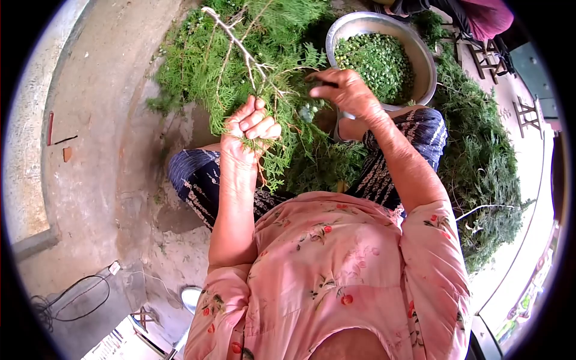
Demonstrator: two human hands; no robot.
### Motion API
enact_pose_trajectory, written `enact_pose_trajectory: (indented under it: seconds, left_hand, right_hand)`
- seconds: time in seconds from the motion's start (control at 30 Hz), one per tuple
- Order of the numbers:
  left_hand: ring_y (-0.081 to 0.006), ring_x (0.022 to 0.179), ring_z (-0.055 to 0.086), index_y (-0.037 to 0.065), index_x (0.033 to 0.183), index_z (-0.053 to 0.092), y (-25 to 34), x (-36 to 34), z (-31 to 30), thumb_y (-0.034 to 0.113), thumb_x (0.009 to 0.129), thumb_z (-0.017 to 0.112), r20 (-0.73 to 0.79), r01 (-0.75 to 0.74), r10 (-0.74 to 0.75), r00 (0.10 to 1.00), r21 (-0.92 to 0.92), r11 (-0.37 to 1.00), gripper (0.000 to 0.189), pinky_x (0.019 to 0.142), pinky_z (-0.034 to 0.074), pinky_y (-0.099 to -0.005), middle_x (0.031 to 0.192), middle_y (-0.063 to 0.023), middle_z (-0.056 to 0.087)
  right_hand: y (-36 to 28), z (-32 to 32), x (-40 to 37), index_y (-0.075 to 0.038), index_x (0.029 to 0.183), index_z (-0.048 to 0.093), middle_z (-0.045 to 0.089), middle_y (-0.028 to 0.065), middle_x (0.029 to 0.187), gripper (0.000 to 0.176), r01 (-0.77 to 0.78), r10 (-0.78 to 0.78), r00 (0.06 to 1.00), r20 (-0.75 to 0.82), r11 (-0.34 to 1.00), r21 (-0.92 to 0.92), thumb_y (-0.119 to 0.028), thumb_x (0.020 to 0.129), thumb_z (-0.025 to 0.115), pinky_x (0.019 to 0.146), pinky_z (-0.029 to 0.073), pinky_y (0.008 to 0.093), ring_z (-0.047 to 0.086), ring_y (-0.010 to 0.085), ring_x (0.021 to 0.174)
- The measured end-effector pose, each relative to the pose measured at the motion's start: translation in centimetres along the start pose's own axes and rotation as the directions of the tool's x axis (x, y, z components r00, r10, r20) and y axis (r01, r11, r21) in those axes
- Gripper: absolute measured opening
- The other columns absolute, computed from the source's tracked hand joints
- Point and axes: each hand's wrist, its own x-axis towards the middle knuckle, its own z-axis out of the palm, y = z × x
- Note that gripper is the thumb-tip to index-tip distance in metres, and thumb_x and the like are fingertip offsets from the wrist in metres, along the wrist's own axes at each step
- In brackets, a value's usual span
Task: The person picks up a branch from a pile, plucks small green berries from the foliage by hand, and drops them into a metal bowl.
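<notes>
Here, left fingers [259, 129] around branch [246, 55].

The single head-worn camera looks forward and steeply down over the shirt [336, 264]. Wide and round-edged, it shows the left hand [251, 127] and right hand [348, 91] from nearby.

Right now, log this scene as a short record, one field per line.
left hand: closed around a leafy branch
right hand: thumb and fingertips parted, between branch and basin
basin: round, holding small green pieces
greenery pile: on the person's right
stool: wooden, beyond that pile
cable: dark, loosely coiled, left side
</notes>
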Motion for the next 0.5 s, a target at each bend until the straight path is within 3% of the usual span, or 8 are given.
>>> enact_pose_trajectory:
  seconds: [0.13,0.27,0.33,0.37,0.43,0.47,0.5]
  left_hand:
    - [-0.0072,0.037,0.034,0.001,0.081,0.056,-0.3,-0.2,-0.2,0.019,0.090,0.045,0.034,0.048,-0.048,0.998,0.007,0.999,0.023,0.048,0.029,-0.0233,0.043,0.0067,0.039]
    - [-0.0075,0.037,0.035,0.001,0.081,0.056,0.3,-0.4,-0.5,0.018,0.090,0.045,0.006,0.110,-0.111,0.994,0.031,0.993,0.022,0.047,0.029,-0.0232,0.044,0.0068,0.039]
    - [-0.0064,0.036,0.034,0.002,0.081,0.053,0.9,-0.3,-1.1,0.018,0.090,0.044,-0.129,0.091,-0.060,0.990,0.253,0.963,0.020,0.045,0.028,-0.0219,0.043,0.0070,0.036]
    - [-0.0059,0.036,0.034,0.002,0.079,0.054,1.1,-0.4,-0.6,0.017,0.090,0.044,-0.226,0.058,0.033,0.974,0.383,0.922,0.021,0.043,0.027,-0.0224,0.044,0.0070,0.037]
    - [-0.0085,0.040,0.042,0.000,0.082,0.056,1.1,-0.3,0.0,0.021,0.088,0.049,-0.344,0.070,0.290,0.893,0.742,0.667,0.023,0.043,0.034,-0.0243,0.050,0.0025,0.046]
    - [-0.0100,0.041,0.045,-0.001,0.083,0.057,0.6,0.0,1.0,0.023,0.087,0.051,-0.351,0.110,0.450,0.821,0.871,0.478,0.025,0.044,0.037,-0.0247,0.051,0.0001,0.049]
    - [-0.0126,0.049,0.052,0.003,0.088,0.059,0.6,-0.2,1.3,0.027,0.085,0.054,-0.352,0.175,0.509,0.785,0.915,0.362,0.025,0.049,0.044,-0.0273,0.061,-0.0051,0.057]
  right_hand:
    - [0.2,2.0,0.7,-0.006,0.108,0.058,0.059,0.0149,0.104,0.048,0.131,-0.102,0.982,0.160,0.975,-0.182,-0.033,0.070,0.069,0.083,0.046,0.0323,0.058,0.0248,0.095]
    - [0.9,2.6,1.0,-0.004,0.100,0.062,0.062,0.0154,0.095,0.042,0.069,-0.029,0.947,0.319,0.991,-0.113,-0.034,0.072,0.069,0.079,0.046,0.0311,0.060,0.0242,0.087]
    - [1.2,2.8,0.4,-0.002,0.097,0.064,0.064,0.0146,0.092,0.038,-0.018,0.025,0.943,0.332,1.000,-0.026,-0.032,0.073,0.068,0.077,0.046,0.0298,0.060,0.0209,0.084]
    - [1.0,2.8,0.1,-0.002,0.097,0.064,0.064,0.0141,0.092,0.036,-0.080,0.065,0.937,0.343,0.996,0.027,-0.030,0.074,0.067,0.077,0.046,0.0295,0.060,0.0196,0.084]
    - [0.3,2.8,-0.5,-0.002,0.098,0.064,0.064,0.0131,0.093,0.036,-0.168,0.128,0.933,0.337,0.981,0.093,-0.027,0.073,0.067,0.080,0.045,0.0299,0.059,0.0178,0.086]
    - [0.3,3.0,-0.8,-0.002,0.098,0.064,0.064,0.0131,0.093,0.036,-0.171,0.130,0.931,0.342,0.981,0.093,-0.027,0.073,0.067,0.080,0.045,0.0299,0.059,0.0178,0.086]
    - [0.4,3.1,-1.0,-0.002,0.098,0.064,0.064,0.0131,0.094,0.037,-0.238,0.189,0.935,0.302,0.962,0.136,-0.028,0.072,0.067,0.081,0.045,0.0302,0.058,0.0178,0.087]
